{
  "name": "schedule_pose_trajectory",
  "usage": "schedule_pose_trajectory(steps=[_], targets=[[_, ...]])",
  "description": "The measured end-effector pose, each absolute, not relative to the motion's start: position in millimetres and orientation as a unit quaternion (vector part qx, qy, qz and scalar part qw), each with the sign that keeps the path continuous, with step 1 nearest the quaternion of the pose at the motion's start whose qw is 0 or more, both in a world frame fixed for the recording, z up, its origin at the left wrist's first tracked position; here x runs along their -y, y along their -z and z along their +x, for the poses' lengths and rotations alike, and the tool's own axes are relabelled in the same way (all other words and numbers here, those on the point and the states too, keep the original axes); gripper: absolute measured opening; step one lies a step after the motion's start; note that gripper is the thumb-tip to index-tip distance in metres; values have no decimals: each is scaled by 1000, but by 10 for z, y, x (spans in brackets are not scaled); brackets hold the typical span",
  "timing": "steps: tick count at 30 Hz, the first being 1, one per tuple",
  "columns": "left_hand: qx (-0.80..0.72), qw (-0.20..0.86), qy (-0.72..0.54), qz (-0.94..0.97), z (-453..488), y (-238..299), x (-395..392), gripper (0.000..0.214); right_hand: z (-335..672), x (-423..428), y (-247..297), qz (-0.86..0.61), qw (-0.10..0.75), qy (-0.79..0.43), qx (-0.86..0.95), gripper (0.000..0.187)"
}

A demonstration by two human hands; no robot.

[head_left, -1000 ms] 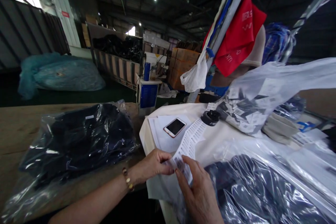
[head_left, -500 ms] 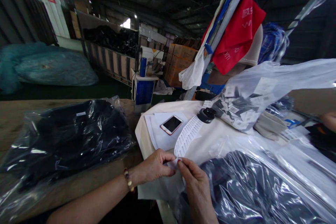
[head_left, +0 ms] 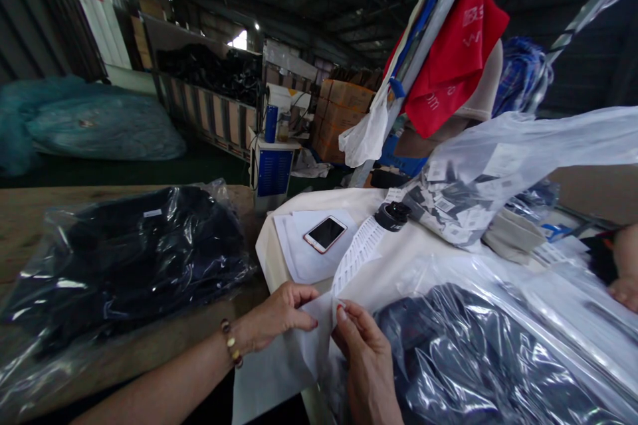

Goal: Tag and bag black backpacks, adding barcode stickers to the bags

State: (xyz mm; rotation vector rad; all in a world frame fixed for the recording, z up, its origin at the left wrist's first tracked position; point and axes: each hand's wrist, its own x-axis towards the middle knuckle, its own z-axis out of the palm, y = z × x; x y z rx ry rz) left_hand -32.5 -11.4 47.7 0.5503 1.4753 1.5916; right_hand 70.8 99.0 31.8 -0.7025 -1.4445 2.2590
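A long strip of printed white labels (head_left: 359,254) runs down the cream-covered table to my right hand (head_left: 366,352). Thumb and forefinger of that hand pinch its near end. Just to the left is my left hand (head_left: 276,320), thumb and forefinger apart, with a beaded bracelet at the wrist. Plain white paper (head_left: 272,372) hangs below and behind the left fingers; whether they touch it I cannot tell. Beyond the hands, a phone (head_left: 325,234) rests on white sheets (head_left: 294,262). A black round object (head_left: 393,216) sits on the far part of the strip.
Bagged dark goods lie to the left (head_left: 134,259) and right (head_left: 478,352). A clear bag of tags (head_left: 453,202) stands behind. Red cloth (head_left: 451,60) hangs from a slanted post (head_left: 423,30). Another person's hand (head_left: 627,289) shows at the right edge.
My left hand has moved left, away from my right, and its thumb and forefinger have parted. More white paper shows below. The other person's hand has come further into view.
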Motion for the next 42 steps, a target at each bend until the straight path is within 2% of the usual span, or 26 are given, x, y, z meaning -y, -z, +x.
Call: schedule_pose_trajectory(steps=[6, 9, 14, 24, 26, 28, 31, 33, 35, 38, 40, 42], targets=[[-632, 406, -616, 235, -403, -552, -34, 42, 738, -954, -202, -197, 248, -633, 707, 27], [-674, 386, -590, 222, -411, -530, -140, 35, 737, -928, -155, -205, 253, -596, 734, 30], [-736, 351, -543, 203, -411, -469, -193, 23, 739, -875, -95, -270, 249, -636, 679, 37], [-787, 282, -517, 183, -443, -363, -153, 21, 672, -690, -30, -369, 258, -775, 443, 47], [-793, 276, -508, 191, -477, -308, -151, 21, 684, -677, -27, -372, 253, -781, 433, 54], [-803, 263, -495, 201, -546, -267, -139, 21, 738, -674, -55, -347, 264, -756, 488, 52], [-823, 214, -481, 212, -670, -301, -92, 23, 882, -727, -192, -246, 363, -592, 677, 36], [-827, 174, -487, 223, -693, -415, -51, 20, 989, -832, -337, -150, 478, -383, 776, 26], [-811, 171, -500, 250, -617, -588, -26, 21, 1084, -983, -497, -55, 576, -164, 799, 17], [-708, 327, -557, 287, -332, -866, -40, 29, 1215, -1191, -695, 13, 632, 41, 774, 11], [-613, 449, -588, 279, -108, -1003, -78, 32, 1308, -1266, -769, 14, 608, 91, 789, 11], [-555, 515, -601, 255, 73, -1083, -128, 32, 1401, -1294, -791, 12, 574, 114, 811, 10]])
